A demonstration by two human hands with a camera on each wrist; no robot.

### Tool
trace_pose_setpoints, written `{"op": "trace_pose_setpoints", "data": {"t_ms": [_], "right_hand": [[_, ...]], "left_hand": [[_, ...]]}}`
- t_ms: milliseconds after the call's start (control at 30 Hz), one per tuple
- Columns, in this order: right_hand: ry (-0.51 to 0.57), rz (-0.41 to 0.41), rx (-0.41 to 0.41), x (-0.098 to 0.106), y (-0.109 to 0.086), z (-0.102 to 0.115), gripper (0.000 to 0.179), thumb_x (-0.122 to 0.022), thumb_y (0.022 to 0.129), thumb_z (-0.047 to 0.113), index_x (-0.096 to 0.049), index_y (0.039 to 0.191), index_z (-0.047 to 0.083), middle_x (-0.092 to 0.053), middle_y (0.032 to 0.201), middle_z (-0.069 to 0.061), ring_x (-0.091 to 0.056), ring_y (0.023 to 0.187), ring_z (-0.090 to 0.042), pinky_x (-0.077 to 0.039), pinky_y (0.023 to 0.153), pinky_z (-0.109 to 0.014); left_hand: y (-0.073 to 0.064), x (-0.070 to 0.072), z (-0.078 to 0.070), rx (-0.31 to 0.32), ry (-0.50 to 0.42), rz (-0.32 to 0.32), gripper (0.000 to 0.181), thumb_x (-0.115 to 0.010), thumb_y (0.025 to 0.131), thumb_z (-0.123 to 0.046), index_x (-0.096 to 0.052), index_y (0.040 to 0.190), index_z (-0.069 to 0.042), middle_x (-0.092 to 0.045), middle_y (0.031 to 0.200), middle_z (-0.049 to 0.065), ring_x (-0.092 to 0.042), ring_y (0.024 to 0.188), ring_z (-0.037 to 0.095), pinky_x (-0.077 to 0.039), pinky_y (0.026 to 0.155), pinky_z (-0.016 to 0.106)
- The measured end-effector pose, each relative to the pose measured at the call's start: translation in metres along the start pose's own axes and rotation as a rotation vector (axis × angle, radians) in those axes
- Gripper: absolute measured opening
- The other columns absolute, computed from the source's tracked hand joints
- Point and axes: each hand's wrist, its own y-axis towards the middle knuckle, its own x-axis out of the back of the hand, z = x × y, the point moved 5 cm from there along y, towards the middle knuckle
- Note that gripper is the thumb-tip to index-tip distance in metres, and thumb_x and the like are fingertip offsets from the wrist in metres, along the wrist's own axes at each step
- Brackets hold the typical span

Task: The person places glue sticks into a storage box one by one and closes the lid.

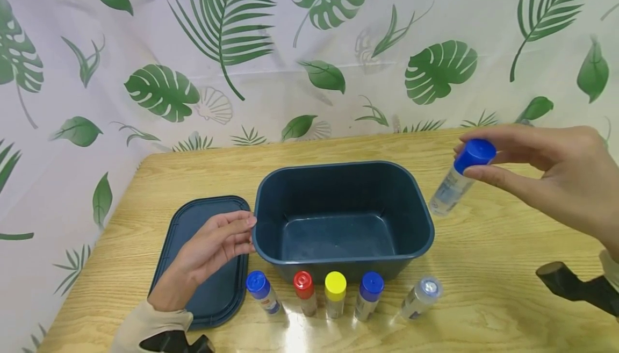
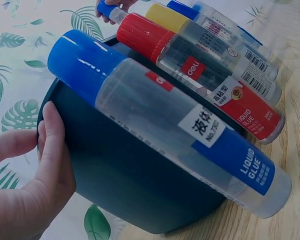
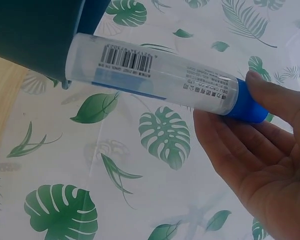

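My left hand (image 1: 217,248) holds the left end of a dark blue plastic bin (image 1: 333,194), thumb at the rim and fingers against the outer wall. Nothing lies inside the bin. To its right, my right hand (image 1: 546,173) pinches the blue cap of a clear liquid glue bottle (image 1: 450,189), which tilts with its base toward the bin. In front of the bin stands a row of similar glue bottles: a blue-capped one (image 1: 263,291), a red-capped one (image 1: 304,291), a yellow-capped one (image 1: 335,293), another blue-capped one (image 1: 369,295) and a clear-topped one (image 1: 420,296).
A dark blue lid (image 1: 213,294) lies flat on the wooden table (image 1: 483,288), left of the bin and partly under my left forearm. Behind the table hangs a white cloth (image 1: 271,95) with green leaves.
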Motion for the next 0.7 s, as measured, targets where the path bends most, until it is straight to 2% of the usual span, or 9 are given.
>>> {"op": "trace_pose_setpoints", "data": {"t_ms": [333, 400, 567, 700], "right_hand": [[-0.02, 0.005, -0.012, -0.0005, 0.0025, -0.0012, 0.06, -0.083, 0.064, -0.011, -0.068, 0.118, 0.01, -0.062, 0.104, 0.028, -0.061, 0.085, 0.015, -0.044, 0.081, -0.004], [-0.029, 0.008, -0.01, 0.0, 0.0033, -0.0016, 0.062, -0.084, 0.063, -0.011, -0.068, 0.119, 0.011, -0.065, 0.102, 0.024, -0.061, 0.085, 0.014, -0.044, 0.081, -0.004], [-0.031, 0.012, 0.006, 0.0015, 0.0049, -0.0049, 0.063, -0.084, 0.064, -0.01, -0.068, 0.12, 0.014, -0.072, 0.1, 0.002, -0.063, 0.086, 0.012, -0.045, 0.081, -0.005], [-0.032, 0.02, 0.006, 0.0012, 0.0057, -0.0079, 0.064, -0.084, 0.065, -0.008, -0.067, 0.122, 0.016, -0.072, 0.103, -0.003, -0.063, 0.087, 0.011, -0.046, 0.081, -0.005]], "left_hand": [[-0.0007, 0.0, 0.0002, 0.012, 0.001, -0.021, 0.014, -0.046, 0.102, -0.006, -0.061, 0.102, -0.005, -0.063, 0.088, 0.003, -0.063, 0.08, 0.012, -0.056, 0.076, 0.025], [-0.0008, 0.0001, 0.0003, 0.013, -0.002, -0.02, 0.015, -0.046, 0.102, -0.006, -0.061, 0.102, -0.005, -0.063, 0.088, 0.003, -0.063, 0.08, 0.012, -0.056, 0.076, 0.025], [-0.0003, -0.0002, 0.0005, 0.006, -0.007, -0.013, 0.015, -0.045, 0.102, -0.005, -0.061, 0.102, -0.004, -0.063, 0.088, 0.003, -0.063, 0.08, 0.011, -0.056, 0.076, 0.025], [0.0, -0.0004, 0.0009, -0.002, -0.007, -0.004, 0.016, -0.045, 0.102, -0.005, -0.061, 0.102, -0.004, -0.063, 0.088, 0.003, -0.063, 0.08, 0.011, -0.056, 0.077, 0.025]]}}
